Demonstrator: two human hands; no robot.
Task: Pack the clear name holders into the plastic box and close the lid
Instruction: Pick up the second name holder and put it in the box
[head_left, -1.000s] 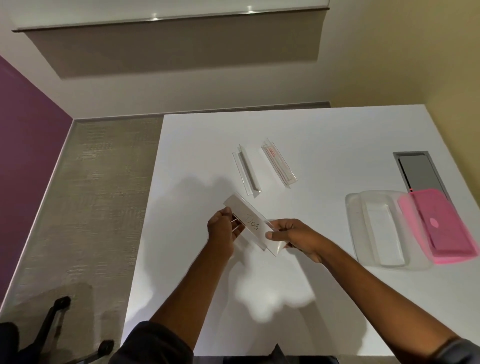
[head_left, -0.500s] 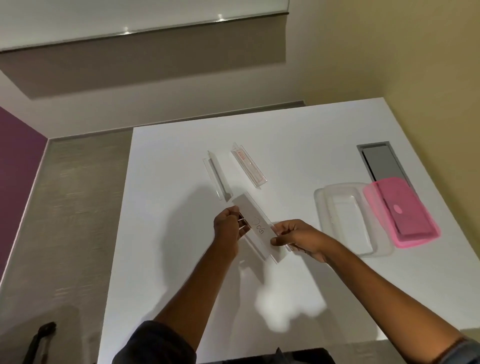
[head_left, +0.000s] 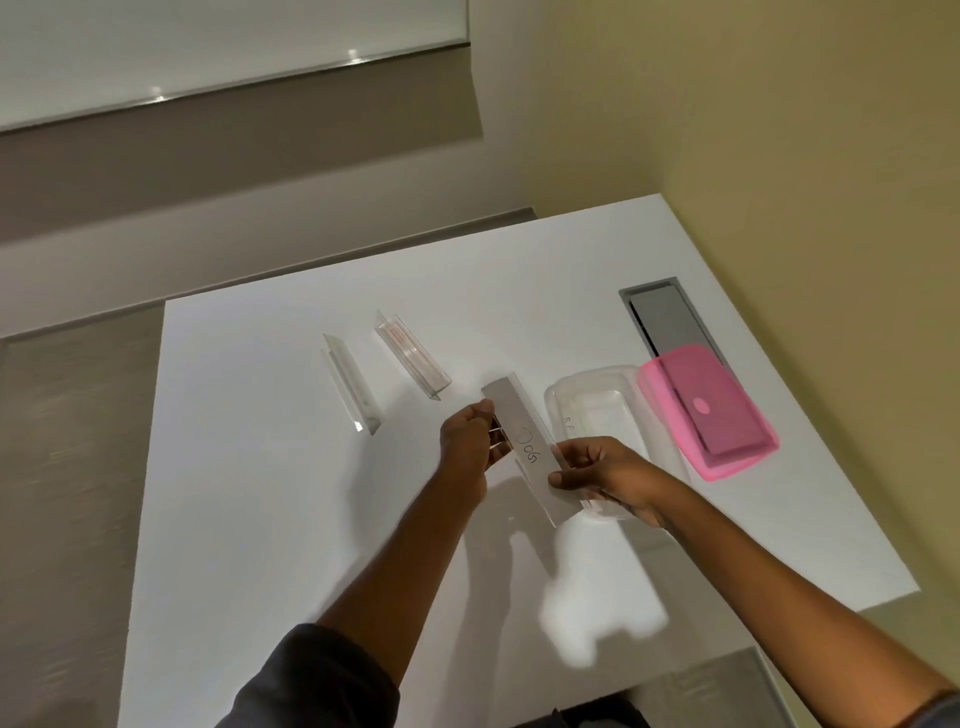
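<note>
Left hand (head_left: 467, 441): pinches one end of a clear name holder (head_left: 524, 447).
Right hand (head_left: 597, 475): grips its near end (handwriting shows on it).
Held holder: above the desk (head_left: 260, 467), beside the open plastic box (head_left: 592, 395).
Pink lid (head_left: 706, 410): just right of box.
Other two holders (head_left: 353, 384): lying on desk, left.

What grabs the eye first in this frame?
The pink lid at the right of the white table, lying off the clear box beside it. Next, mid-frame, the left hand and right hand holding a clear name holder with handwriting on its card, next to the box. Two more holders lie farther back on the table.
</note>
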